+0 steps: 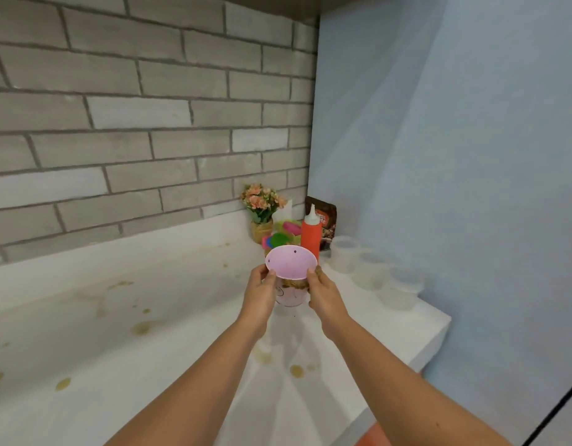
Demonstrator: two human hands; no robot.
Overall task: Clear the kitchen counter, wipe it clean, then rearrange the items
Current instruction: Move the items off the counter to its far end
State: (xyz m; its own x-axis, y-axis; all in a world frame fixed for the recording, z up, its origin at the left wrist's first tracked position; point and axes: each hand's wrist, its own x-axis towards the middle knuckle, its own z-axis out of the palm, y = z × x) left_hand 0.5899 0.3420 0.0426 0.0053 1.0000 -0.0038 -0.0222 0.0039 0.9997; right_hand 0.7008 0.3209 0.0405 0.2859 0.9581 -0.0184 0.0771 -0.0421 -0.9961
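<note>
A small pink pail (291,265) with a brown twine band is held over the white counter (123,333), its open mouth tilted toward me. My left hand (259,292) grips its left side, thumb on the rim. My right hand (323,292) grips its right side. Yellow-brown stains dot the counter. Behind the pail, in the corner, stand a red squeeze bottle (311,233), a small pot of orange flowers (262,207), a brown pouch (325,220) and some coloured plastic pieces (280,240).
Three clear lidded tubs (375,272) line the blue wall on the right. A grey brick backsplash runs along the back. The counter's right end drops off near the lower right, with an orange floor below.
</note>
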